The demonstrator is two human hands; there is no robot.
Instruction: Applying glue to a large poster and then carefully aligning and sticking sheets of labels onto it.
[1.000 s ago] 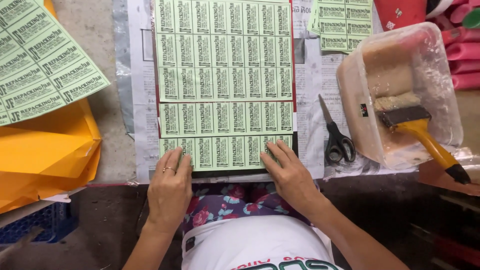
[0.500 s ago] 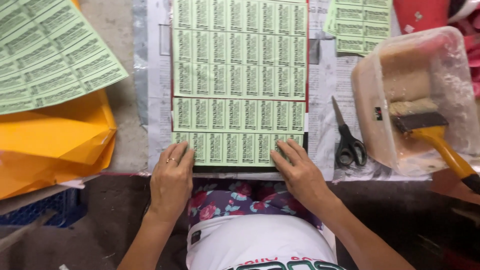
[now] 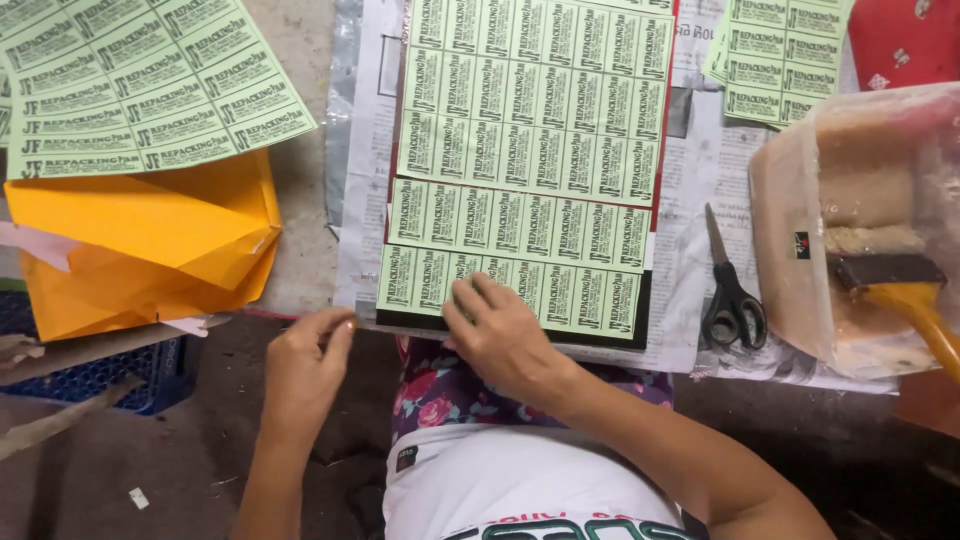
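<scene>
Rows of pale green printed labels (image 3: 530,150) lie in strips on a dark board over newspaper. My right hand (image 3: 500,335) rests flat on the lowest label strip (image 3: 580,295), fingers spread, pressing its left part. My left hand (image 3: 305,365) is off the labels, at the near left corner of the newspaper (image 3: 365,230), with its fingers curled together at the paper's edge; whether it pinches anything is unclear.
Black-handled scissors (image 3: 733,290) lie right of the board. A clear plastic tub (image 3: 850,230) holds paste and a yellow-handled brush (image 3: 905,290). More green label sheets (image 3: 140,85) sit upper left over orange paper (image 3: 150,240), and a smaller green stack (image 3: 780,55) upper right.
My right hand slid left along the bottom strip. My left hand came off the strip and pulled back to the paper's near left edge. The view shifted left.
</scene>
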